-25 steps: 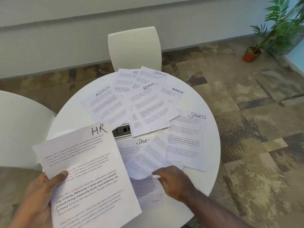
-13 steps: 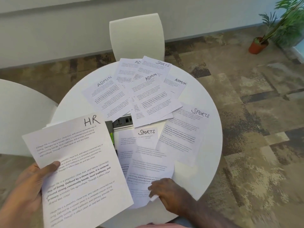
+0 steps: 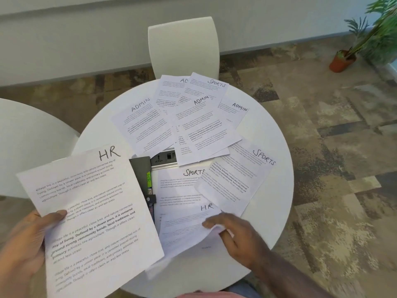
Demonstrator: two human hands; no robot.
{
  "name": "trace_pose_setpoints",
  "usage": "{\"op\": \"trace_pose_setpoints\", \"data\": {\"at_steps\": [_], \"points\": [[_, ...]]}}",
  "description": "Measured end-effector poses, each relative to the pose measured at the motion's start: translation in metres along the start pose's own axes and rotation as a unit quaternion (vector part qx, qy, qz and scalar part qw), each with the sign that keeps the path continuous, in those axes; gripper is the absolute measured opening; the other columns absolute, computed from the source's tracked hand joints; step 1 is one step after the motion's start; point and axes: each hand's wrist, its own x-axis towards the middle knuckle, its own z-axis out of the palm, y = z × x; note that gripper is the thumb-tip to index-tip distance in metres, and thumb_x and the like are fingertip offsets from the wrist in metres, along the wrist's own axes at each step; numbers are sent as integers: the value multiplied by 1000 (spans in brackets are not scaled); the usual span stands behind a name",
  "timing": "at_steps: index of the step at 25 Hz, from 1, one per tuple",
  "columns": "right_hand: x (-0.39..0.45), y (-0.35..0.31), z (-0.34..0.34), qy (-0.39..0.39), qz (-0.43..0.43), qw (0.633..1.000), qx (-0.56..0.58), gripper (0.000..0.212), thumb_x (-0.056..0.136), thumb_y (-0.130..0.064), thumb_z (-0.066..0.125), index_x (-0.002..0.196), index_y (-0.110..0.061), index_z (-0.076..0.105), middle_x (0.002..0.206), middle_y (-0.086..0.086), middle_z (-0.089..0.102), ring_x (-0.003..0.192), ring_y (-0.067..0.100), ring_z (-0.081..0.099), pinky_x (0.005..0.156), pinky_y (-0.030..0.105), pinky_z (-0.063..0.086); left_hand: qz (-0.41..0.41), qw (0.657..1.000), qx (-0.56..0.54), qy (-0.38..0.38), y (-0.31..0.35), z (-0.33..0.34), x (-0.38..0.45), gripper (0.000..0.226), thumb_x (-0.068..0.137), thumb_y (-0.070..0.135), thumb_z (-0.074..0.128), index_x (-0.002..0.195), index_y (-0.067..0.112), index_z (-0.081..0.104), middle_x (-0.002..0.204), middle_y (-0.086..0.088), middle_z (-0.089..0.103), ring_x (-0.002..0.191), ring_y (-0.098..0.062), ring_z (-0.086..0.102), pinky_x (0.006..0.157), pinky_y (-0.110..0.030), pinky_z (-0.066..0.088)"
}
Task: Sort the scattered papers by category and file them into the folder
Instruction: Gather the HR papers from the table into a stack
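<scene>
A sheet slid away, so a second HR paper (image 3: pixel 189 224) shows near the desk's (image 3: pixel 277 190) front edge, the right hand (image 3: pixel 234 235) pinches it, and the left hand (image 3: pixel 23 250) holds the HR pile (image 3: pixel 92 216).

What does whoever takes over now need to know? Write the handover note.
Left hand: holds an HR sheet up off the table, thumb on its face.
Right hand: pinches the near corner of a second HR sheet lying on the round table.
On the table: four ADMIN sheets at the far side, three SPORTS sheets, one of them to the right. The dark folder lies partly under the held sheet.
Done: HR gathering begun. Left: finish sorting, file everything; no sheet visibly filed.
</scene>
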Motion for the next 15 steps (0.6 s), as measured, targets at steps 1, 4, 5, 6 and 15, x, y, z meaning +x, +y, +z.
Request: {"op": "trace_pose_setpoints", "data": {"at_steps": [1, 4, 5, 6, 15], "points": [[6, -6, -13, 38, 18, 999, 13, 34, 94, -10, 48, 110, -36, 64, 109, -22, 70, 104, 0, 65, 87, 24, 54, 28, 1000, 7, -5, 5, 11, -9, 50, 77, 17, 72, 125, 11, 61, 115, -13, 74, 93, -39, 74, 74, -60, 58], [32, -23, -60, 192, 85, 978, -5, 12, 97, -32, 49, 101, -38, 58, 84, -17, 68, 72, 1, 65, 59, 20, 52, 74, 995, 14, -62, 14, 39, -22, 45, 81, 1, 63, 125, 12, 62, 121, -17, 71, 103, -46, 69, 89, -68, 49], [42, -28, -77, 246, 94, 964, -21, 7, 98, -37, 49, 98, -38, 55, 74, -10, 65, 60, 5, 62, 52, 23, 49, 89, 993, 24, -69, 15, 50, -19, 44, 84, -4, 59, 125, 13, 62, 122, -18, 70, 105, -46, 68, 91, -66, 49], [53, -33, -94, 293, 90, 951, -37, 5, 99, -36, 50, 96, -37, 54, 67, -6, 62, 54, 8, 57, 48, 25, 47, 109, 991, 28, -73, 14, 61, -17, 46, 86, -8, 57, 126, 14, 60, 123, -18, 69, 104, -44, 68, 91, -61, 50], [112, -81, -93, 337, -133, 932, 6, 28, 98, -8, 55, 114, -30, 56, 111, -3, 72, 104, 13, 69, 82, 34, 58, 169, 964, 118, -168, 12, 151, -18, 60, 89, -9, 62, 133, 32, 61, 142, 0, 56, 120, -20, 60, 102, -38, 47]]}}
